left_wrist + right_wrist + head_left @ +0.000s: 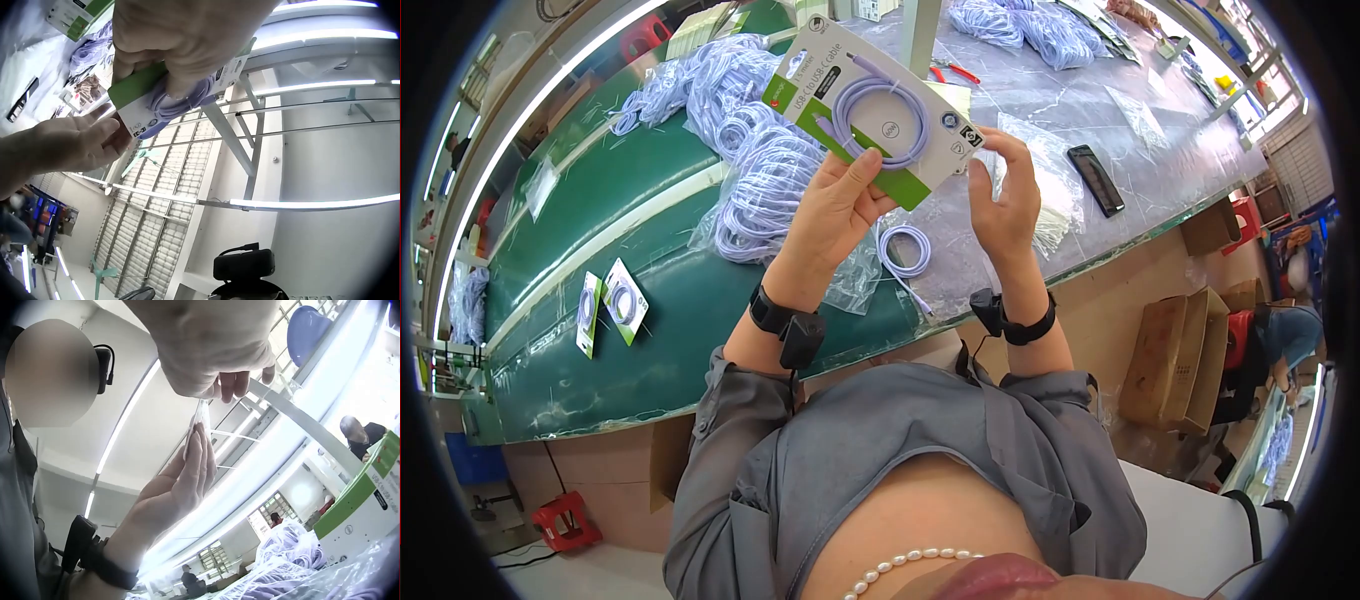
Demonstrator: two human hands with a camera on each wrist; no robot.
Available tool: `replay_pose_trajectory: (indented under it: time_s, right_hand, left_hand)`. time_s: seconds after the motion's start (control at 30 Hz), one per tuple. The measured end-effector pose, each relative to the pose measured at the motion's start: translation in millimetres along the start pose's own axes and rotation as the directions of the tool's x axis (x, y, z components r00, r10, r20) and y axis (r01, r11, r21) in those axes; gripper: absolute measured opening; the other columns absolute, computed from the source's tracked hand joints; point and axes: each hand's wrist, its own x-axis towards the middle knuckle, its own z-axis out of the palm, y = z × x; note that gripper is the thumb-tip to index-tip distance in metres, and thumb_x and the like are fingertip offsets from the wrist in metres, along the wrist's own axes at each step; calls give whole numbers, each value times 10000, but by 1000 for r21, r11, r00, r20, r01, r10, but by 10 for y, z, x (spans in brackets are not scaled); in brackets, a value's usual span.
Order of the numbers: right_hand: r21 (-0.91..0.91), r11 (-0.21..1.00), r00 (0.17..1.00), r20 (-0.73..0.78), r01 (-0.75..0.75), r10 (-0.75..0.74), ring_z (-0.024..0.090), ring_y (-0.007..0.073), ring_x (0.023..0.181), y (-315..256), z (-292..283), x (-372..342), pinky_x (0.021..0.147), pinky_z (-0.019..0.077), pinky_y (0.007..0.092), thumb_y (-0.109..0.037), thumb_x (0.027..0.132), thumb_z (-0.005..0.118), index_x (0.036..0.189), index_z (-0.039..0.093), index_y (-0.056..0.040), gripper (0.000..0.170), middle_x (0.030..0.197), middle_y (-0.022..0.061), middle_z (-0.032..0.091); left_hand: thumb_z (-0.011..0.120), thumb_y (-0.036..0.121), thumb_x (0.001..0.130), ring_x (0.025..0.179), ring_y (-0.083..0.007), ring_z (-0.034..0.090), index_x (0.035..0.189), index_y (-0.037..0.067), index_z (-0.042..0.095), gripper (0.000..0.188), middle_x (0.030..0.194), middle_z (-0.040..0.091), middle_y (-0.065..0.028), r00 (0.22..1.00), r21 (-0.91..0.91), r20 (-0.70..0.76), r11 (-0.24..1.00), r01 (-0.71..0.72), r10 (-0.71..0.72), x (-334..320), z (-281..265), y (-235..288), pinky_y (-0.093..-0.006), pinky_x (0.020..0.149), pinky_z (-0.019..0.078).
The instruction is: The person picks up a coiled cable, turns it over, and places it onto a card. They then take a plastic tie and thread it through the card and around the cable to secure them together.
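Observation:
My left hand [836,208] holds up a white and green retail card [890,130] printed "USB-C to USB-C Cable", its thumb pressed on the front. A coiled lilac cable [169,107] is mounted on that card. Close to the card's right end is my right hand [1008,205], index finger at the corner and thumb apart from it. The right wrist view shows the card edge-on, with the left hand [178,487] around its lower part. Below the hands, a loose coiled lilac cable [908,271] lies on the table.
Large bundles of lilac cable [765,185] cover the table behind my left hand. Two carded cables [625,303] lie at the left. A black phone [1095,180] and a bag of thin white strips [1052,222] lie right. Red-handled pliers [960,74] lie at the back.

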Motion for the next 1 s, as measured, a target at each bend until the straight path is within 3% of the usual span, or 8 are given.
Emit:
replay_pose_trajectory:
  time_s: [0.2, 0.3, 0.33, 0.43, 0.6, 0.87, 0.97, 1.0]
  right_hand:
    - [-361, 886, 926, -128, 291, -356, 532, 234, 991, -208, -59, 27, 954, 383, 337, 33, 845, 550, 1102, 477, 29, 267, 1046, 105, 554]
    - [99, 972, 905, -394, 215, -161, 532, 171, 949, -207, 11, 75, 908, 404, 291, 27, 866, 541, 1104, 508, 19, 241, 1055, 93, 552]
    - [99, 972, 905, -393, 215, -160, 532, 171, 949, -224, -4, 74, 908, 404, 291, 27, 866, 541, 1104, 508, 19, 241, 1055, 93, 552]
    - [227, 944, 971, 82, -238, 226, 522, 98, 901, -308, -83, 41, 799, 435, 234, 19, 885, 533, 1091, 544, 1, 207, 1037, 66, 554]
    - [242, 920, 947, -17, -308, 322, 505, 50, 868, -138, 122, -57, 697, 433, 195, -6, 903, 536, 1062, 574, -13, 164, 1033, 45, 550]
    - [-19, 997, 995, -57, -80, 78, 525, 106, 852, -179, 99, 6, 668, 439, 219, -19, 853, 612, 1053, 602, -52, 203, 963, 32, 573]
    - [-549, 795, 932, -73, 259, -354, 534, 187, 814, -324, -34, 76, 660, 444, 259, -1, 778, 671, 1010, 629, -75, 247, 950, 30, 586]
    - [-548, 795, 933, -69, 261, -354, 534, 187, 814, -340, -52, 91, 660, 444, 259, -1, 778, 671, 1010, 629, -75, 247, 950, 30, 586]
  left_hand:
    - [504, 129, 950, 1098, -258, 573, 1273, 54, 412, 344, 1218, 543, -107, 998, -30, 55, 1000, 8, -6, -49, 136, 12, -448, 931, 490]
    - [510, 129, 948, 1094, -255, 575, 1270, 51, 411, 346, 1211, 545, -104, 999, 0, 32, 1000, -12, 12, -35, 139, 22, -445, 925, 494]
    - [513, 129, 946, 1091, -253, 576, 1268, 49, 411, 347, 1207, 547, -103, 1000, 16, 21, 1000, -19, 19, -36, 144, 20, -443, 922, 496]
    - [518, 128, 944, 1090, -252, 576, 1263, 50, 413, 345, 1201, 549, -101, 1000, 64, -1, 998, -15, 15, -69, 200, -30, -439, 917, 499]
    - [525, 117, 938, 1096, -256, 572, 1255, 59, 413, 342, 1193, 550, -97, 996, -94, -59, 994, 59, -64, -70, 171, -175, -461, 920, 500]
    - [516, 101, 936, 1090, -265, 575, 1253, 83, 414, 333, 1183, 551, -93, 988, -231, -129, 972, 47, -79, -43, 159, -293, -508, 898, 515]
    - [520, 112, 937, 1085, -264, 579, 1247, 80, 421, 327, 1185, 550, -97, 993, -207, -101, 978, 35, -57, -34, 118, -251, -502, 884, 524]
    - [522, 117, 937, 1082, -263, 580, 1244, 79, 424, 324, 1186, 550, -99, 995, -194, -87, 980, 33, -51, -42, 111, -252, -499, 878, 529]
